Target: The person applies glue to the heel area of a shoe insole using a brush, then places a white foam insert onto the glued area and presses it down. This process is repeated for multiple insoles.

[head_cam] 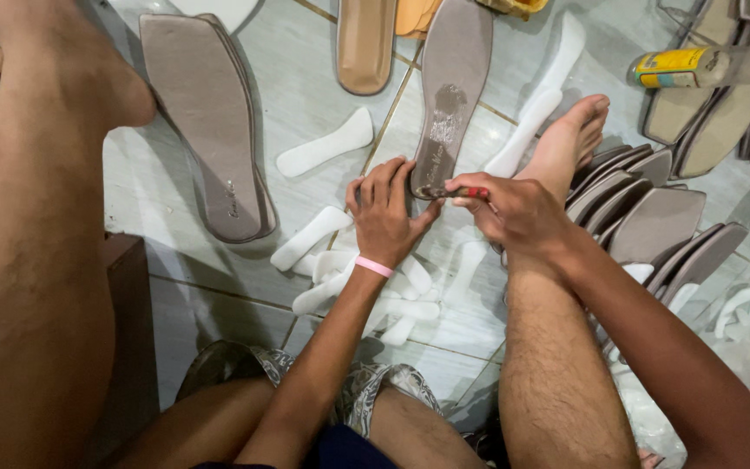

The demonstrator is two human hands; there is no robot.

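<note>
Head view looked down on my two hands over a tiled floor point(323, 78). My left hand point(384, 213) lay flat, fingers spread, pressing the heel end of a grey insole point(453, 82) that stretched away from me on the floor. A pink band point(373, 267) sat on that wrist. My right hand point(514, 213) had its grip pinched on a thin brush point(457, 192) with a red handle part; its tip touched the insole's heel, but the bristles were too small and dark for me to make out. A shiny wet-looking patch showed mid-insole.

Beneath my hands lay a loose heap of white strips point(366, 300), partly hidden by my left forearm. Another grey insole point(206, 122) lay to the left, well apart. A row of overlapping insoles point(653, 226) fanned out on the right, half covered by my right leg and foot point(579, 130). A yellow can point(679, 67) lay near the top right, its far end blurred behind something clear. Further soles were cut off by the top edge. My left knee filled the left side, blocking the floor there.
</note>
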